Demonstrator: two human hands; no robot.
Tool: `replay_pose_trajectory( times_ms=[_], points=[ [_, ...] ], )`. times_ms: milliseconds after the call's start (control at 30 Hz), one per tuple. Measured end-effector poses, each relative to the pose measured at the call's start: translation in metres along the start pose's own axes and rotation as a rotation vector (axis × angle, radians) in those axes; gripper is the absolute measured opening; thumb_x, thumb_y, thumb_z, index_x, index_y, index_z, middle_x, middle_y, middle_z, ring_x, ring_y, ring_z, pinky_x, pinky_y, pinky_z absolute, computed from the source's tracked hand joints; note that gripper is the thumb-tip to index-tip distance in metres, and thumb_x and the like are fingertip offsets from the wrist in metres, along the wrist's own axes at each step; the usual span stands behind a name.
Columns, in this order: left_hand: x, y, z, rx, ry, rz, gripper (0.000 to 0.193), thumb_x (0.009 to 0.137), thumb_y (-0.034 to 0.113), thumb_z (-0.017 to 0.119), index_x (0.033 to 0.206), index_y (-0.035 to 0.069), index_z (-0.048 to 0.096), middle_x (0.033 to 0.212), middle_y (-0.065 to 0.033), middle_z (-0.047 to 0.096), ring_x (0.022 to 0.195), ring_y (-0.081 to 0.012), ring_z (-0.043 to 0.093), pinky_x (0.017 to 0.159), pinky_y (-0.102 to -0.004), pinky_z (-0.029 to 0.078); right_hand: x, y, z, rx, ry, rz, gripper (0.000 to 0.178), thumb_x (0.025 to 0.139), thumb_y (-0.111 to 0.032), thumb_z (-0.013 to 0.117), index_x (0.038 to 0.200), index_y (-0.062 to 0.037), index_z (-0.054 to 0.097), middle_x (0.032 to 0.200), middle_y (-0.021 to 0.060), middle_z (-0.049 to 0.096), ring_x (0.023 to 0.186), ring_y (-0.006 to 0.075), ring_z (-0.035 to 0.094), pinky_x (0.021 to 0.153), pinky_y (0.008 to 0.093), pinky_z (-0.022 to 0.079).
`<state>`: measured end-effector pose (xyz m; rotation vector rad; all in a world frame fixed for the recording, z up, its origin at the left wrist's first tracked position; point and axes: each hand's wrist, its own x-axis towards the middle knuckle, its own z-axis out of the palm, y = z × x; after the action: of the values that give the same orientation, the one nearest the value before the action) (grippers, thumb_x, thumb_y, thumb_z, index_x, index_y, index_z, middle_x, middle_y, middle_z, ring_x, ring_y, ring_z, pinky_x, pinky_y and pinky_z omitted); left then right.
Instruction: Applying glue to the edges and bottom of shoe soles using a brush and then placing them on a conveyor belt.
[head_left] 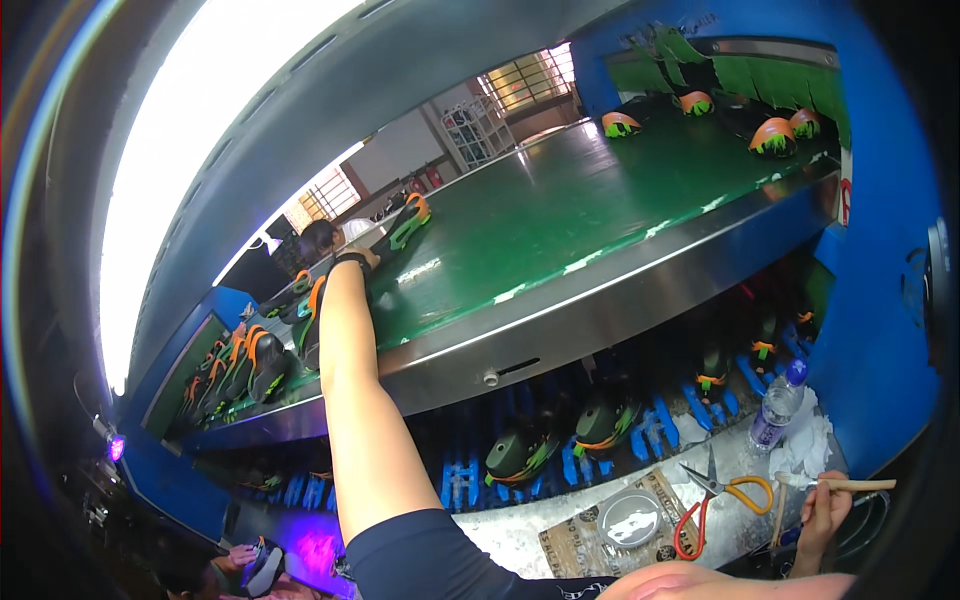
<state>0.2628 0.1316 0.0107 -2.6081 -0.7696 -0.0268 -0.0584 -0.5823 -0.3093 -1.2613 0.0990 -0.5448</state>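
Free room mid green belt (570, 220); shoes (266, 362) crowd ends.

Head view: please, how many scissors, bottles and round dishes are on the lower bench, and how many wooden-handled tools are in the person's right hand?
Scissors: 1
Bottle: 1
Round dish: 1
Wooden-handled tool in right hand: 1
Total: 4

Over a green conveyor belt (560, 210), the left hand (361, 258) is extended beside an orange-trimmed shoe (405, 232); a wooden-handled tool (862, 485) is held in the right hand (823, 507).
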Motion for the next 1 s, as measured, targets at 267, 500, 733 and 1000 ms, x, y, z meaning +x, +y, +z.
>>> replay_pose_trajectory(
  times_ms=[267, 500, 733, 1000],
  points=[
    [-0.1, 0.06, -0.044, -0.563, 0.635, -0.289, 0.045, 0.064, 0.023, 0.065, 0.098, -0.001, 0.048, 0.095, -0.0197, 0.056, 0.088, -0.0319, 0.055, 0.076, -0.0365, 0.045, -0.004, 0.004, 0.018, 0.017, 0.0, -0.004, 0.016, 0.081, -0.012, 0.048, 0.091, -0.0003, 0.042, 0.057, 0.0011, 0.042, 0.039, 0.0028, 0.032, 0.035, 0.0144, 0.025],
    [-0.195, 0.069, -0.104, -0.996, 0.314, 0.272, 0.046, 0.058, 0.01, 0.055, 0.098, -0.011, 0.045, 0.075, -0.0174, 0.056, 0.065, -0.0213, 0.057, 0.062, -0.0291, 0.047, 0.004, 0.0, 0.032, 0.108, -0.151, 0.029, 0.013, 0.08, -0.01, 0.048, 0.088, 0.0001, 0.045, 0.058, 0.0012, 0.043, 0.041, 0.0033, 0.033, 0.037, 0.0147, 0.026],
    [-0.28, 0.075, -0.113, -0.444, -0.198, 0.652, 0.068, 0.057, 0.025, 0.071, 0.114, 0.003, 0.04, 0.103, -0.0169, 0.05, 0.097, -0.0228, 0.047, 0.084, -0.0324, 0.038, -0.001, -0.01, 0.022, 0.196, -0.203, 0.05, 0.013, 0.079, -0.008, 0.047, 0.089, 0.0003, 0.045, 0.059, 0.0023, 0.044, 0.043, 0.0037, 0.035, 0.039, 0.0151, 0.027],
    [-0.253, 0.166, -0.136, -0.176, -0.073, 0.39, 0.075, 0.059, 0.054, 0.061, 0.108, -0.001, 0.05, 0.11, -0.0196, 0.048, 0.103, -0.0279, 0.046, 0.084, -0.0349, 0.036, -0.03, -0.033, 0.019, 0.225, -0.24, -0.003, 0.015, 0.078, -0.009, 0.051, 0.088, 0.0007, 0.047, 0.057, 0.0028, 0.046, 0.042, 0.004, 0.037, 0.038, 0.0147, 0.029]
  ],
)
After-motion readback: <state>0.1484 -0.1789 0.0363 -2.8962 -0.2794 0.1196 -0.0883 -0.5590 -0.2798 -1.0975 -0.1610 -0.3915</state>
